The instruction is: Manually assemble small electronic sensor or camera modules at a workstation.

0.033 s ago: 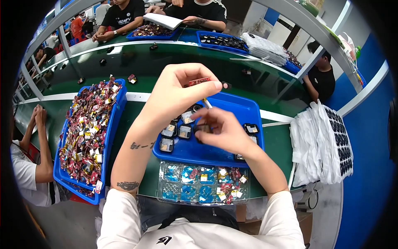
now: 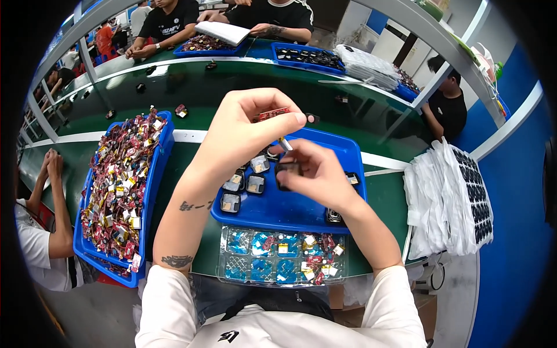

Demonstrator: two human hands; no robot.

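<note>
Raised over a blue tray [image 2: 272, 218], my left hand [image 2: 258, 119] is closed around a small red circuit board [image 2: 272, 113]. A silver battery with a yellow end [image 2: 285, 144] hangs below that board, close to my right fingertips. My right hand [image 2: 316, 174] pinches a small black square case [image 2: 286, 175], slightly blurred, just under my left hand. Inside the tray lie several open black cases [image 2: 230, 203] with pale inserts, mostly on its left side. Part of the tray's contents is hidden behind my hands.
A blue bin [image 2: 156, 194] heaped with red boards and batteries stands left. Nearest me is a clear compartment tray [image 2: 223, 255] with blue pieces and boards. White-wrapped stacks of black parts [image 2: 444, 200] stand right. Across the green conveyor [image 2: 191, 87], other people sit beside more bins.
My right hand has risen slightly with the black case, closer to the hanging battery. My left hand keeps its hold on the circuit board. The whole view has shifted a little.
</note>
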